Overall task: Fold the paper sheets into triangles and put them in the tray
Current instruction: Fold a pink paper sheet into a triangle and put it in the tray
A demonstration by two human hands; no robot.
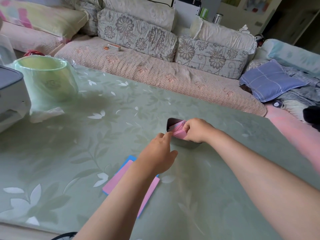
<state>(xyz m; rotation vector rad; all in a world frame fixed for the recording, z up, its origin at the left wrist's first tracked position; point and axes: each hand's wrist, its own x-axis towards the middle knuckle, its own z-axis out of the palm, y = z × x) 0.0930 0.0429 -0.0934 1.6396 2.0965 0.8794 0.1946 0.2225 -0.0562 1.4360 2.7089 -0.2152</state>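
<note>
A small dark tray [173, 120] stands on the green table and holds several folded pink and blue papers. My right hand [196, 129] pinches a folded pink triangle [179, 133] at the tray's near side. The fingertips of my left hand [160, 155] touch the same pink paper from the left. A stack of flat pink and blue paper sheets [119, 179] lies on the table nearer to me, partly hidden under my left forearm.
A green plastic-wrapped bin [46, 78] and a white-grey appliance [10, 97] stand at the table's left, with crumpled plastic [45, 114] beside them. A sofa with cushions [155, 70] runs behind the table's far edge. A blue pillow [270, 80] lies at right.
</note>
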